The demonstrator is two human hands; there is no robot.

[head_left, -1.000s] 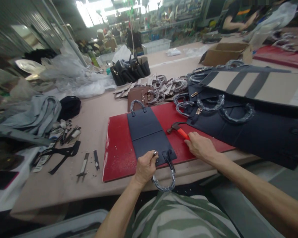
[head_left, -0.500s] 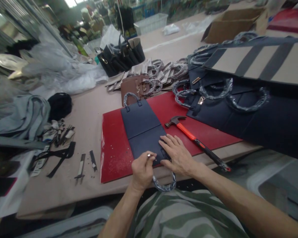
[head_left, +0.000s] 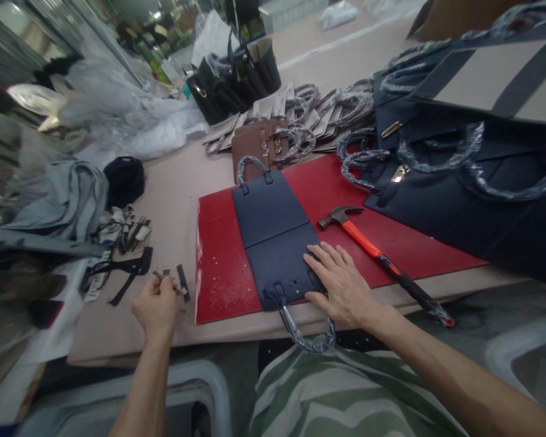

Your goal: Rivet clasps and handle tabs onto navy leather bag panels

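Observation:
A navy bag piece [head_left: 273,212] lies flat, with a plastic-wrapped handle [head_left: 251,162] at its far end. A second wrapped handle [head_left: 312,346] hangs over the table edge, near several small holes in the piece. My right hand [head_left: 341,282] rests on the near right part, fingers spread. Off to the left, my left hand [head_left: 157,306] is closed at the fingertips over small dark tools on the table. What it grips is mostly hidden by the fingers. Beside it lies a short dark strip [head_left: 182,283]. An orange-and-black claw hammer [head_left: 382,261] lies right of the bag piece.
Beneath the bag piece is a red board [head_left: 222,243]. Stacked navy bags [head_left: 473,206] cover the right side. Brown bag pieces [head_left: 255,145] and black bags [head_left: 232,85] stand behind. Black straps [head_left: 130,270], grey cloth [head_left: 59,200] and clear plastic [head_left: 155,127] occupy the left.
My left hand has moved left from the bag piece, where it held a small metal piece, to the tools on the table. My right hand stays on the bag piece. The view has shifted.

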